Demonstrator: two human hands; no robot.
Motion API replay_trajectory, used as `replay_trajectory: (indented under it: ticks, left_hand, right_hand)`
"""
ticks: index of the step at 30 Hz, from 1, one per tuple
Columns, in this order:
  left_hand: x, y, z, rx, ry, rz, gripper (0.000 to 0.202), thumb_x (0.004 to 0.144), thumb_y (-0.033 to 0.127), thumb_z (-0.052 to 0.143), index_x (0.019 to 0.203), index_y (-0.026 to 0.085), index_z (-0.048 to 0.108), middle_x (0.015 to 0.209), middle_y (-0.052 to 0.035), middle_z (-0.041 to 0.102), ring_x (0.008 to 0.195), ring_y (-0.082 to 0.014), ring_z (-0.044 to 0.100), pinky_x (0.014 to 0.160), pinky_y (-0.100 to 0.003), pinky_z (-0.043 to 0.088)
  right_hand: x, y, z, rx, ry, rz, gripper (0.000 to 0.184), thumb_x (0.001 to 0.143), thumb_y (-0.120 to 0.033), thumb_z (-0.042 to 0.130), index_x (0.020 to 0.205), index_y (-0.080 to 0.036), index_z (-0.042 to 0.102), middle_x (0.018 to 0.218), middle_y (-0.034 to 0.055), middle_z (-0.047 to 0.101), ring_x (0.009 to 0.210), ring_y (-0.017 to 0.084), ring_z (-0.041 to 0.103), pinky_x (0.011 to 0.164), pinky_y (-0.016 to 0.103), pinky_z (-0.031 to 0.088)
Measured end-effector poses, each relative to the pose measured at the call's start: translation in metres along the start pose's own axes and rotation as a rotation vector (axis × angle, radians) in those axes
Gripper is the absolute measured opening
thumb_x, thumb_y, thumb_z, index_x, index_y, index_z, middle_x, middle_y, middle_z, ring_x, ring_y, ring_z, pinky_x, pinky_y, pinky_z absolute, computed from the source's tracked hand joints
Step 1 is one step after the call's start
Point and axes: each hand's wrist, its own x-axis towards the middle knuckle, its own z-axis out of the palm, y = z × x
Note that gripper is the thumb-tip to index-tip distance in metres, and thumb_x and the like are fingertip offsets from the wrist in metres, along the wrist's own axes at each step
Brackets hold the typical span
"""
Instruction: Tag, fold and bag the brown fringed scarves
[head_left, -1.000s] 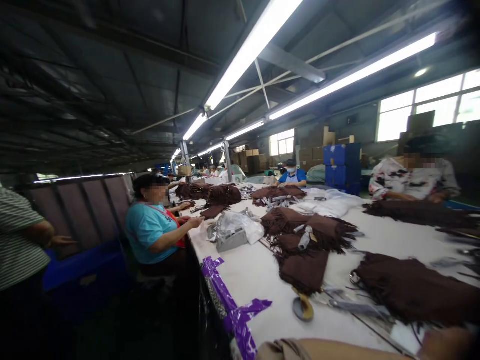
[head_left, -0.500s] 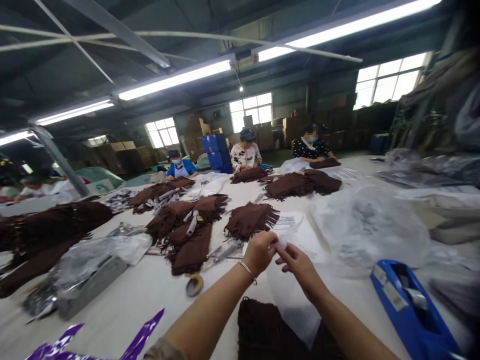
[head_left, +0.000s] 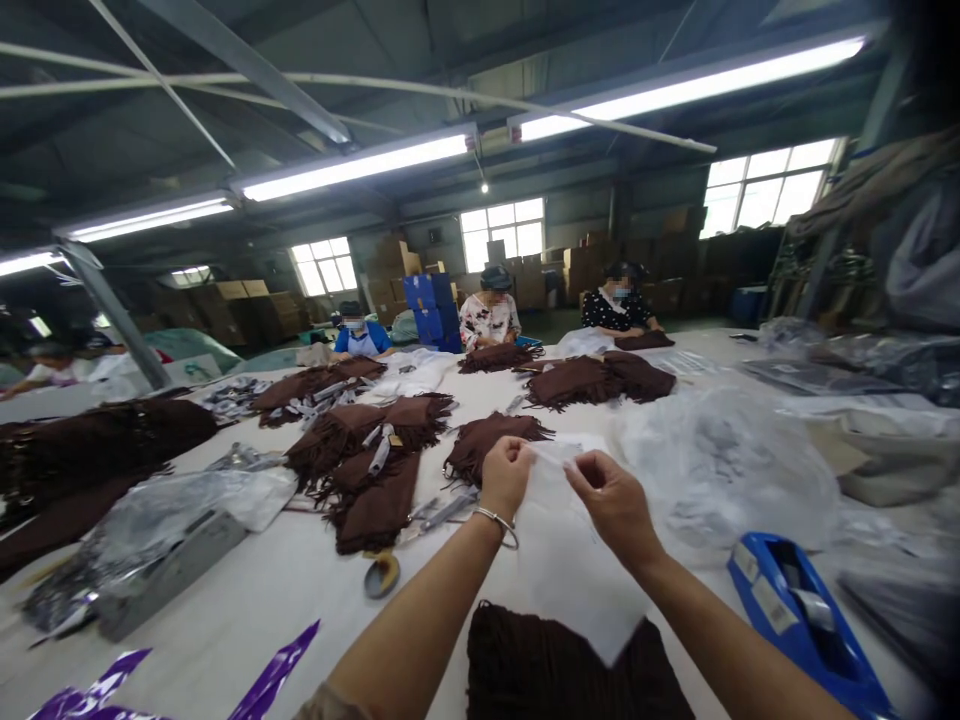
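Between my hands hangs a thin, whitish plastic bag [head_left: 570, 560], its upper edge pinched on both sides. My left hand [head_left: 506, 478] is closed on the left part of that edge. My right hand [head_left: 611, 498] pinches it a little to the right, thumb against fingers. The bag's lower corner overlaps a folded dark brown fringed scarf [head_left: 547, 670] lying on the table right below my hands. Just beyond my left hand lies another brown fringed scarf [head_left: 480, 445].
A blue tape dispenser [head_left: 810, 630] stands at the right, before a heap of clear plastic bags [head_left: 727, 470]. Several brown scarves [head_left: 375, 500] lie at left centre. A grey metal box [head_left: 176, 575] and purple plastic [head_left: 277, 675] are at the left. Co-workers [head_left: 491, 310] sit across the table [head_left: 300, 610].
My hands have drawn apart, the right one moving right, and the bag's top edge is now stretched between them. The bag hangs more spread out over the scarf.
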Motion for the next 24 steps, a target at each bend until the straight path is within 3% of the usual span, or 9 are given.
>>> replay_trajectory:
  ticks: [2, 4, 6, 8, 10, 12, 16, 20, 24]
  left_hand:
    - [0.001, 0.014, -0.012, 0.012, 0.118, 0.051, 0.017, 0.086, 0.022, 0.043, 0.095, 0.013, 0.055, 0.082, -0.0053, 0.064, 0.071, -0.0136, 0.059, 0.066, -0.024, 0.047]
    - [-0.005, 0.028, -0.022, 0.099, 0.17, 0.23, 0.016, 0.088, 0.022, 0.042, 0.097, 0.016, 0.054, 0.089, -0.0058, 0.063, 0.083, -0.0152, 0.058, 0.078, -0.027, 0.046]
    - [-0.016, 0.037, -0.029, 0.272, 0.121, 0.466, 0.017, 0.09, 0.021, 0.039, 0.098, 0.017, 0.053, 0.09, -0.0063, 0.061, 0.087, -0.0172, 0.056, 0.083, -0.03, 0.044]
    - [-0.024, 0.041, -0.033, 0.471, 0.028, 0.585, 0.019, 0.089, 0.018, 0.038, 0.102, 0.017, 0.053, 0.089, -0.007, 0.059, 0.088, -0.0197, 0.054, 0.083, -0.033, 0.044]
    - [-0.025, 0.038, -0.038, 0.613, -0.027, 0.498, 0.022, 0.083, 0.015, 0.044, 0.103, 0.017, 0.053, 0.091, -0.0082, 0.058, 0.092, -0.0223, 0.052, 0.085, -0.036, 0.043]
    - [-0.02, 0.028, -0.047, 0.654, -0.056, 0.284, 0.025, 0.076, 0.011, 0.049, 0.099, 0.016, 0.055, 0.096, -0.0096, 0.057, 0.099, -0.0241, 0.049, 0.09, -0.038, 0.04]
    - [-0.011, -0.006, -0.082, 0.591, -0.098, -0.002, 0.024, 0.068, 0.002, 0.046, 0.08, 0.015, 0.062, 0.09, -0.0106, 0.061, 0.098, -0.0226, 0.052, 0.094, -0.035, 0.037]
    - [-0.033, -0.043, -0.109, 0.488, -0.076, -0.195, 0.035, 0.068, 0.001, 0.045, 0.094, 0.015, 0.064, 0.096, -0.0127, 0.065, 0.095, -0.024, 0.058, 0.088, -0.036, 0.041]
    - [-0.076, -0.073, -0.09, 0.279, -0.102, -0.418, 0.029, 0.079, 0.013, 0.045, 0.104, 0.013, 0.06, 0.089, -0.0148, 0.067, 0.089, -0.0257, 0.062, 0.081, -0.037, 0.046]
  right_hand:
    - [0.001, -0.015, 0.004, -0.077, 0.018, -0.075, 0.027, 0.085, -0.045, 0.053, 0.086, -0.018, 0.058, 0.074, 0.0028, 0.06, 0.065, 0.016, 0.054, 0.063, 0.027, 0.045]
    - [0.006, -0.03, 0.003, -0.174, 0.105, -0.174, 0.04, 0.081, -0.041, 0.057, 0.112, -0.016, 0.053, 0.093, 0.0076, 0.06, 0.076, 0.019, 0.056, 0.068, 0.029, 0.047]
    - [0.014, -0.046, -0.001, -0.316, 0.161, -0.285, 0.063, 0.079, -0.034, 0.06, 0.134, -0.017, 0.035, 0.112, 0.0113, 0.055, 0.09, 0.022, 0.056, 0.072, 0.032, 0.048]
    - [0.021, -0.062, -0.006, -0.479, 0.108, -0.364, 0.057, 0.08, -0.024, 0.056, 0.134, -0.022, 0.038, 0.111, 0.0079, 0.056, 0.09, 0.022, 0.057, 0.071, 0.031, 0.046]
    - [0.023, -0.076, -0.011, -0.588, 0.021, -0.402, 0.038, 0.081, -0.016, 0.05, 0.117, -0.027, 0.056, 0.1, 0.0024, 0.061, 0.081, 0.019, 0.059, 0.066, 0.028, 0.044]
    - [0.02, -0.085, -0.015, -0.602, -0.021, -0.436, 0.031, 0.082, -0.013, 0.048, 0.104, -0.028, 0.063, 0.095, -0.0004, 0.063, 0.078, 0.017, 0.06, 0.066, 0.026, 0.044]
    - [0.004, -0.078, -0.037, -0.465, 0.035, -0.455, 0.029, 0.087, -0.019, 0.046, 0.109, -0.027, 0.063, 0.1, 0.0007, 0.064, 0.088, 0.017, 0.06, 0.077, 0.026, 0.045]
    - [-0.017, -0.025, -0.069, -0.351, 0.256, -0.139, 0.029, 0.083, -0.029, 0.055, 0.111, -0.027, 0.064, 0.081, -0.0014, 0.064, 0.068, 0.013, 0.057, 0.064, 0.024, 0.045]
    - [-0.061, 0.065, -0.073, 0.205, 0.397, 0.325, 0.052, 0.069, -0.018, 0.062, 0.12, -0.025, 0.057, 0.066, -0.0061, 0.052, 0.044, 0.005, 0.039, 0.038, 0.016, 0.031]
